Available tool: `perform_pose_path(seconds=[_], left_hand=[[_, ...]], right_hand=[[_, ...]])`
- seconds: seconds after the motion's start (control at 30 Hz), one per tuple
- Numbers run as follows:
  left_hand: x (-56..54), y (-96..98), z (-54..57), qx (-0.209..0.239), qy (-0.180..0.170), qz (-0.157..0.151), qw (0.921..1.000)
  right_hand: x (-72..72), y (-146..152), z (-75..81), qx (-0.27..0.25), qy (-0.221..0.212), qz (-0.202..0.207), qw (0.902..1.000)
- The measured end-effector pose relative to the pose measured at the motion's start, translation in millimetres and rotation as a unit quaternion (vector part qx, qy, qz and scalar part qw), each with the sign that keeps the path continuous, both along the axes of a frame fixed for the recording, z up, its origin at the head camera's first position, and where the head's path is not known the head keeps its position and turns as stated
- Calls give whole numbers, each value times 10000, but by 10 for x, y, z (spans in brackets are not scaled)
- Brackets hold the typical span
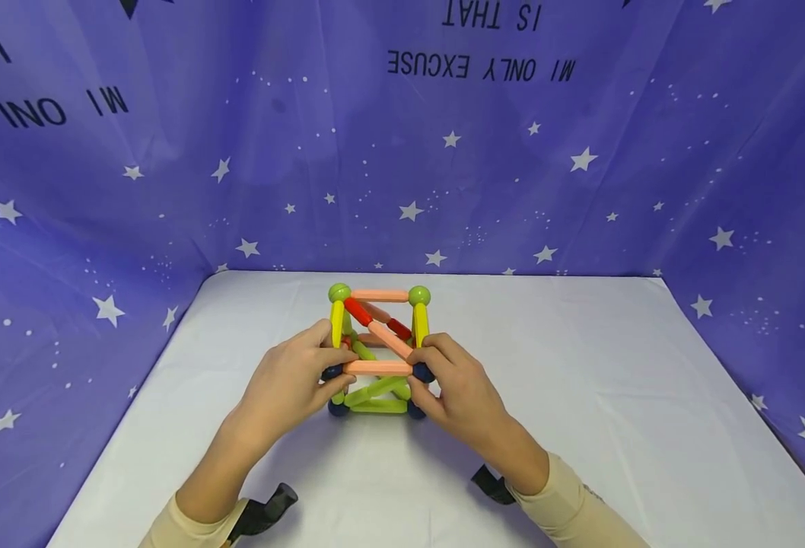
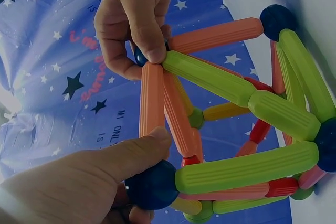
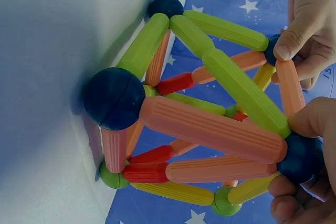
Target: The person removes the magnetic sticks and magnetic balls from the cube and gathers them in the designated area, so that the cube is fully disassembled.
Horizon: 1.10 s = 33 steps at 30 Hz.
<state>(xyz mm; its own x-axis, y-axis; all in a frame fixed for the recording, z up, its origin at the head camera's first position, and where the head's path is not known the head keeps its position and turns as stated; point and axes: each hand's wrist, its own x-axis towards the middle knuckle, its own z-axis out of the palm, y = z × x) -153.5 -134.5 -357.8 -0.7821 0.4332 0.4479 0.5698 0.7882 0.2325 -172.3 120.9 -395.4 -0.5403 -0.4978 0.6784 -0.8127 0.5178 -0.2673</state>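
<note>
A box-shaped frame of magnetic rods and balls stands on the white table, a hand at each upper near corner. My left hand [image 1: 286, 380] pinches the left navy ball [image 2: 152, 184], its thumb lying over the end of the peach rod [image 1: 378, 367]. At that rod's other end, my right hand [image 1: 462, 390] grips the right navy ball [image 3: 300, 157] between thumb and fingers. Two-part lime rods [image 2: 252, 98] slant across the near face. A red-and-peach diagonal [image 1: 390, 339] crosses the top. Green balls [image 1: 419, 296] form the far upper corners, joined to the near ones by yellow rods [image 1: 337, 323].
The white table [image 1: 615, 380] spreads around the frame. Behind and at both sides hangs a purple cloth [image 1: 348, 167] with stars and lettering. Black camera mounts [image 1: 265, 511] sit at both wrists, by the beige sleeves [image 1: 567, 495].
</note>
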Motion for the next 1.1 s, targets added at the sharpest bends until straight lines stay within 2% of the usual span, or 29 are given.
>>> perform_pose_path(seconds=[0.37, 0.67, 0.83, 1.1], left_hand=[[-15, -4, 1, -32, 14, -34, 10000], [-7, -21, 13, -30, -23, -4, 10000], [-5, -25, 23, -45, -31, 1, 10000], [3, -20, 8, -37, -19, -11, 10000]], right_hand=[[11, 12, -30, -168, 117, -48, 9998], [71, 33, 62, -105, -440, -272, 9986], [68, 31, 69, -89, -341, -351, 9988], [65, 36, 50, -199, -278, -262, 9991]])
